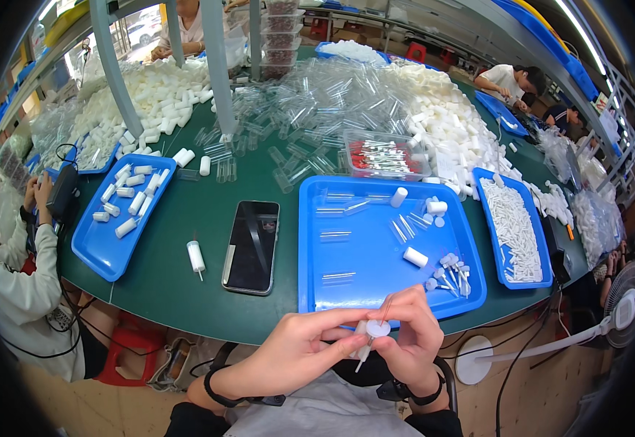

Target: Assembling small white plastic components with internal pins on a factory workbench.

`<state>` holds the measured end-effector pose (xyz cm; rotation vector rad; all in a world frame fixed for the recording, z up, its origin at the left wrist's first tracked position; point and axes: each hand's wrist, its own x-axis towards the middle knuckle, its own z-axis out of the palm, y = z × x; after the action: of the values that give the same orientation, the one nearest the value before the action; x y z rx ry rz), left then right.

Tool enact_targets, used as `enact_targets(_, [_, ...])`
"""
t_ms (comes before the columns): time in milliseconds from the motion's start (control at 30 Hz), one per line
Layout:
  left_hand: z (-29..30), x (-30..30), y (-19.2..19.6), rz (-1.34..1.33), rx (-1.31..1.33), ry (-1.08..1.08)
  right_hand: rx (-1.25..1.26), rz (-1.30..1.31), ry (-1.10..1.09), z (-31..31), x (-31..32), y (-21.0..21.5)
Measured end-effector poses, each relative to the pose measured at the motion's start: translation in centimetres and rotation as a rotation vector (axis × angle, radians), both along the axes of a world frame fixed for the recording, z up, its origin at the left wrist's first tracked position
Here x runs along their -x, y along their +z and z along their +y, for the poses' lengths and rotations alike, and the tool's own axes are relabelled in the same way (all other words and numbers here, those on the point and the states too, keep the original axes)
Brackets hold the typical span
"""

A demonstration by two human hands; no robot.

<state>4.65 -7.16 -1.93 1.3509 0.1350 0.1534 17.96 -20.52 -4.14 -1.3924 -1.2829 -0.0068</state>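
Note:
Above the near edge of the large blue tray (306, 240), both my hands are closed on small white parts. Between the fingers of my left hand (306, 336) is a white cylinder (362, 328), partly hidden. My right hand (410, 331) pinches a white round cap with a thin stem (378, 328); the stem points down and a fine reddish wire shows above it. The two parts are close together, and I cannot tell whether they are joined. In the tray lie clear tubes (334, 236), white cylinders (415, 256) and a cluster of stemmed caps (451, 274).
Left of the tray lie a black phone (252, 247) and a white cylinder with a stem (196, 256). Blue trays of white parts (117, 240) (514, 226) flank them. Clear tubes (324, 95) and white cylinders (441, 116) are heaped behind a box of red-and-white parts (383, 156). Other people work nearby.

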Motion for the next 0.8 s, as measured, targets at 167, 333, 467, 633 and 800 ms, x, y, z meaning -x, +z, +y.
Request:
enact_targets(167, [-0.4, -0.2, 0.1, 0.024, 0.062, -0.009, -0.047, 0.049, -0.023, 0.5, -0.1, -0.8])
enact_targets(333, [-0.3, -0.2, 0.5, 0.019, 0.172, -0.026, -0.085, 0.086, -0.075, 0.8, -0.1, -0.7])
enact_targets(467, [-0.2, -0.1, 0.3, 0.036, 0.251, -0.072, -0.105, 0.091, -0.072, 1.0, -0.1, -0.8])
enact_targets(633, [-0.3, -0.2, 0.4, 0.033, 0.266, -0.077, -0.084, 0.176, -0.041, 0.7, -0.1, -0.2])
enact_targets(800, [-0.4, -0.2, -0.1, -0.004, 0.227, -0.027, -0.033, 0.206, 0.008, 0.7, -0.1, 0.3])
